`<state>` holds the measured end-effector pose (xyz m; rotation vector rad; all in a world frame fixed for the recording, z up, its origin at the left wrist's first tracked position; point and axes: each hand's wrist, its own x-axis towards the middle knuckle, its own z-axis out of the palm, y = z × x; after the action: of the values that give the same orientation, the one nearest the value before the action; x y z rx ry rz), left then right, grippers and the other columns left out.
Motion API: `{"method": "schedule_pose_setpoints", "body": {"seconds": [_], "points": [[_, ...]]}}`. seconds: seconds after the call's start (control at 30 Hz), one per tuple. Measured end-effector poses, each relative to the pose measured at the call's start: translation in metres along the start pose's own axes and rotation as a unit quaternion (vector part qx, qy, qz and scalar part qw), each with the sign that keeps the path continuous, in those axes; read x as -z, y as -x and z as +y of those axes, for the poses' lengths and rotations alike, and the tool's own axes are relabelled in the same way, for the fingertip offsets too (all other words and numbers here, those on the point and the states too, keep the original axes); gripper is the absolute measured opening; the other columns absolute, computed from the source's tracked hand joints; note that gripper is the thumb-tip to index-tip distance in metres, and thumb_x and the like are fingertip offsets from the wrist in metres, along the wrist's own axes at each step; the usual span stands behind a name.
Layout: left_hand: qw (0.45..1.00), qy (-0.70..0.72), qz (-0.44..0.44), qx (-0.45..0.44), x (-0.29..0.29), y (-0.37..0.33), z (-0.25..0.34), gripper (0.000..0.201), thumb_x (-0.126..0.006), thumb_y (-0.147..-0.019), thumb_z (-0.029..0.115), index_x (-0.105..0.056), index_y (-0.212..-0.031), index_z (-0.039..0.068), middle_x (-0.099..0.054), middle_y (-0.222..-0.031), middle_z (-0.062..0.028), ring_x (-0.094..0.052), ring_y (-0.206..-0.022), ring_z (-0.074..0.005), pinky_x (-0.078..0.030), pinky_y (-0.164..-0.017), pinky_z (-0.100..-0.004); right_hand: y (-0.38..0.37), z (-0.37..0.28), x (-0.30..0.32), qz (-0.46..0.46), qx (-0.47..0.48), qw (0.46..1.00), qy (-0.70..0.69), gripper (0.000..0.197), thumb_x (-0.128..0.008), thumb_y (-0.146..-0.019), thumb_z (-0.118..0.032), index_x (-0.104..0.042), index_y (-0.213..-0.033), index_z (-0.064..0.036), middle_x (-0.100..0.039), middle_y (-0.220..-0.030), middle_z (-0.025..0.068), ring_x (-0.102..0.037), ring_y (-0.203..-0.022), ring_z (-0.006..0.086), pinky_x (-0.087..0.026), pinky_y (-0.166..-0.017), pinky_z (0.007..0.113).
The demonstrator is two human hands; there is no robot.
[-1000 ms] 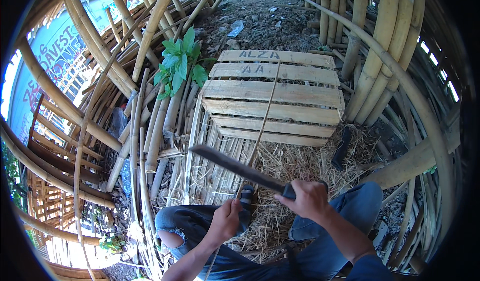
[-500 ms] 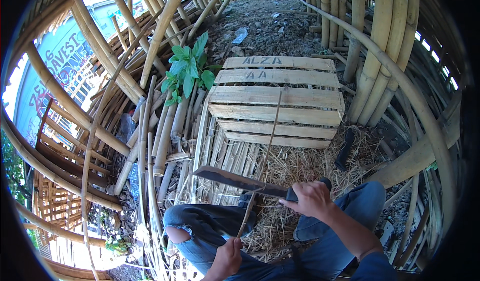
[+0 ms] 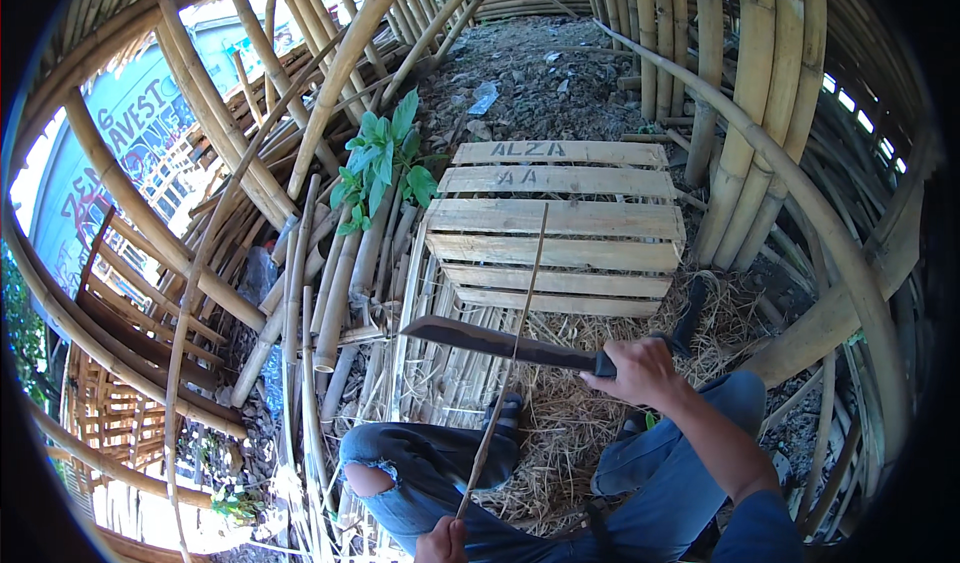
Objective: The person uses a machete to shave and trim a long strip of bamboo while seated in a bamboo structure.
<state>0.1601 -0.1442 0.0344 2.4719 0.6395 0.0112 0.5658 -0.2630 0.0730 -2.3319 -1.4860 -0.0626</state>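
Note:
My right hand (image 3: pixel 640 373) is closed round the dark handle of a machete (image 3: pixel 455 334). Its long dark blade points left, lying crosswise against a thin bamboo strip (image 3: pixel 481 456). The strip's lower end is gripped in my left hand (image 3: pixel 442 541), low in the picture by my bent leg. From there it slants up and away, passing the blade, and its far tip appears in front of a slatted wooden crate (image 3: pixel 555 218). Whether the blade is cutting into the strip, I cannot tell.
Split bamboo slats (image 3: pixel 425 363) and straw (image 3: pixel 570 423) cover the ground round my feet. Bamboo poles (image 3: pixel 335 293) and a leafy green plant (image 3: pixel 380 158) are on the left. A curved bamboo pole (image 3: pixel 790 163) arches along the right, beside upright poles (image 3: pixel 760 93).
The machete and my right hand have moved farther away from me, up along the strip. My left hand sits slightly lower, still holding the strip. The whole view has shifted a little.

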Motion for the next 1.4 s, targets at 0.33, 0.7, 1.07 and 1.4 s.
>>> {"method": "schedule_pose_setpoints", "body": {"seconds": [0.33,0.7,1.07,1.4], "points": [[0.997,-0.055,-0.043,0.014,-0.007,0.009,-0.007,0.024,-0.046,-0.076,0.0,-0.049,-0.1,0.0,-0.049,-0.089,-0.0222,-0.05,-0.069,-0.041,-0.038,-0.058,-0.0502,0.013,-0.021,0.005,0.073,0.163,0.982,0.054,0.046,-0.063,-0.083,-0.049,-0.053,-0.066,-0.0074,-0.055,-0.049,0.0049,-0.055,-0.04,0.0162,-0.045,-0.035,0.034],[0.972,-0.167,0.109,-0.122,-0.053,0.047,-0.058,0.027,-0.045,-0.078,0.003,-0.055,-0.102,-0.003,-0.054,-0.095,-0.0224,-0.051,-0.09,-0.0434,-0.039,-0.074,-0.0545,0.023,0.001,-0.003,0.027,0.092,0.995,0.029,0.047,-0.062,-0.082,-0.053,-0.054,-0.067,-0.0096,-0.052,-0.047,0.001,-0.047,-0.035,0.0128,-0.04,-0.032,0.031],[0.995,-0.056,-0.074,0.033,-0.026,0.061,-0.042,0.022,-0.045,-0.082,0.006,-0.055,-0.101,0.0,-0.055,-0.09,-0.0204,-0.053,-0.087,-0.0404,-0.042,-0.074,-0.0511,0.007,0.025,-0.012,-0.009,0.088,0.993,0.079,0.051,-0.058,-0.083,-0.055,-0.058,-0.074,-0.0051,-0.056,-0.049,0.0073,-0.057,-0.04,0.0197,-0.048,-0.039,0.036],[0.992,-0.053,-0.092,0.062,-0.021,0.063,-0.045,0.022,-0.046,-0.082,0.007,-0.055,-0.101,0.0,-0.055,-0.089,-0.0202,-0.053,-0.086,-0.0397,-0.042,-0.073,-0.0499,0.005,0.057,-0.019,-0.01,0.007,0.999,0.053,0.045,-0.058,-0.084,-0.054,-0.052,-0.07,-0.0116,-0.044,-0.047,-0.0049,-0.038,-0.035,0.0088,-0.034,-0.03,0.03]]}}
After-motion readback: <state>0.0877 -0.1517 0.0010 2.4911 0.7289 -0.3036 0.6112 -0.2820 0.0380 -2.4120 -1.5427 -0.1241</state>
